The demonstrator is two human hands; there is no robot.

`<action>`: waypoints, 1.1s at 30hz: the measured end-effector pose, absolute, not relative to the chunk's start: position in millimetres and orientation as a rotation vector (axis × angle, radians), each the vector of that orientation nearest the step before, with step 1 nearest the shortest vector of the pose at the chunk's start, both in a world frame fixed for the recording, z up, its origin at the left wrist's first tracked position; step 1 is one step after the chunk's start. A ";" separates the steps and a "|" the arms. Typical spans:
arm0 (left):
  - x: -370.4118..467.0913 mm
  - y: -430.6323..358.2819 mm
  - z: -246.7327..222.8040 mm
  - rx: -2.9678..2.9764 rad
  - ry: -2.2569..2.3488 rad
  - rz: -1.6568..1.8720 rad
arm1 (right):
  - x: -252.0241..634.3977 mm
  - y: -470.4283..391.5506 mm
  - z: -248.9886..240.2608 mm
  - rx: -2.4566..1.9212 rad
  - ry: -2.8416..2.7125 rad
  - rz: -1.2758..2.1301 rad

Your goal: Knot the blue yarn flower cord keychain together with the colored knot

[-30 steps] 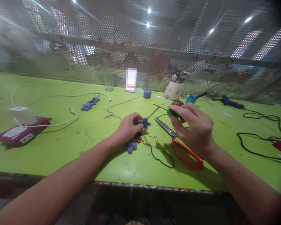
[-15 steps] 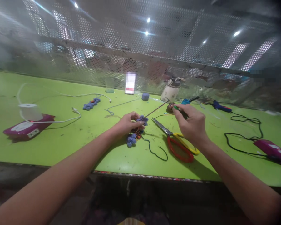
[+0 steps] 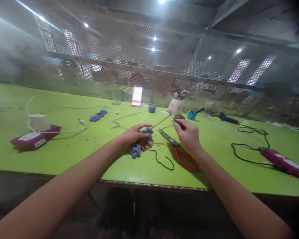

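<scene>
Purple crocheted flowers (image 3: 135,151): in the left fingers and just below them, above the surface (image 3: 119,174); a loose pinch could let stitches stretch or twist.
Left hand (image 3: 131,135): fingers clamped on the upper flower.
Right hand (image 3: 190,133): fingers together on a green-handled hook (image 3: 175,121), its tip raised towards the left hand.
Taut strand (image 3: 161,121): runs from the left fingers to the hook; too hard a pull might slip the loop off or tighten the stitch.
Dark yarn tail (image 3: 159,161): curls on the near side, between both hands; it could tangle if dragged against the scissors.
Scissors (image 3: 186,161): beside and partly behind the right hand, points towards the left fingers; a careless sweep could nick yarn or skin.
Striped yarn ball (image 3: 179,117): just beyond the right fingers; a knock may roll it.
White bottle (image 3: 175,106): farther beyond, upright, likely safe unless bumped.
</scene>
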State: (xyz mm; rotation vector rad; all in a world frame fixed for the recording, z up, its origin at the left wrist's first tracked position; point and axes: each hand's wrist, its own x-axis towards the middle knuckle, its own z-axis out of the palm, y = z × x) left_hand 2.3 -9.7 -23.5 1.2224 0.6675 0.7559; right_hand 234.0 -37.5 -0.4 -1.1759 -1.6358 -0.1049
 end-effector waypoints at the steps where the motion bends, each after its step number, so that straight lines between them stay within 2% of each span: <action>1: 2.9 -9.8 -22.1 1.209 0.690 0.773 | 238.1 -38.7 -1.0 -1.161 -1.675 -0.201; 6: 6.1 -11.1 -18.9 1.227 0.789 0.797 | 273.4 -46.7 1.0 -1.285 -2.148 -0.597; 8: 7.0 -10.5 -19.9 1.250 0.805 0.805 | 287.5 -46.5 6.4 -1.453 -2.301 -0.670; 11: 8.1 -10.1 -21.4 1.274 0.805 0.829 | 294.4 -40.1 19.9 -1.776 -2.196 -0.647; 13: 8.7 -11.3 -20.8 1.294 0.802 0.822 | 283.6 -34.6 29.0 -1.817 -2.032 -0.456; 17: 10.9 -14.8 -18.1 1.310 0.822 0.809 | 230.3 -29.1 31.8 -1.430 -2.008 0.243; 19: 12.6 -14.7 -19.2 1.293 0.816 0.841 | 203.4 -27.5 24.2 -1.341 -2.112 0.311; 22: 14.2 -12.1 -24.2 1.263 0.799 0.881 | 183.0 -22.8 9.5 -1.247 -2.226 0.070; 25: 12.4 -10.2 -27.6 1.299 0.749 0.851 | 183.7 -18.0 1.6 -1.201 -2.200 0.079; 27: 9.8 -10.9 -26.7 1.298 0.687 0.820 | 187.6 -17.8 1.6 -1.200 -2.137 0.241; 33: 6.5 -16.3 -18.8 1.173 0.617 0.713 | 191.8 -28.1 6.1 -1.204 -1.738 1.014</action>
